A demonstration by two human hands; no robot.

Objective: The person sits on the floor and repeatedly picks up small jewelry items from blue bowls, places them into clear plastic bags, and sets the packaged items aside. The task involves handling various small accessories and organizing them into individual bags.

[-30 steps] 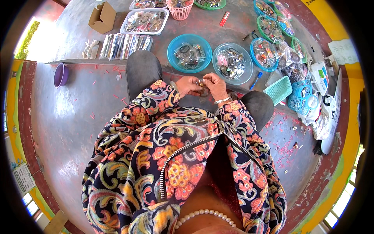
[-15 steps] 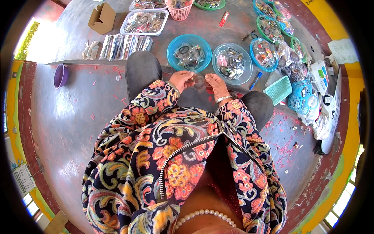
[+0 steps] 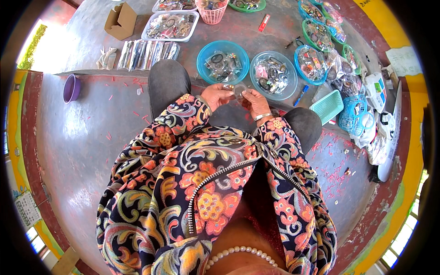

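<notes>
My left hand (image 3: pixel 217 96) and my right hand (image 3: pixel 255 102) meet above my knees and together pinch a small clear plastic packet (image 3: pixel 239 90) with a round item inside. A silver bangle sits on my right wrist. Just beyond the hands stand a blue bowl (image 3: pixel 222 61) and a clear-rimmed bowl (image 3: pixel 273 74), each filled with small bagged trinkets. My flowered sleeves come in from below.
A white tray (image 3: pixel 170 25) of items, a pink basket (image 3: pixel 212 8), a cardboard box (image 3: pixel 121 20) and a row of clear packets (image 3: pixel 145 48) lie farther off. More blue and green bowls (image 3: pixel 311 64), a teal basket (image 3: pixel 326 107) and bags crowd the right. A purple cup (image 3: pixel 71 88) stands left.
My hands have lifted forward from close against my lap toward the bowls, still holding the small packet between them.
</notes>
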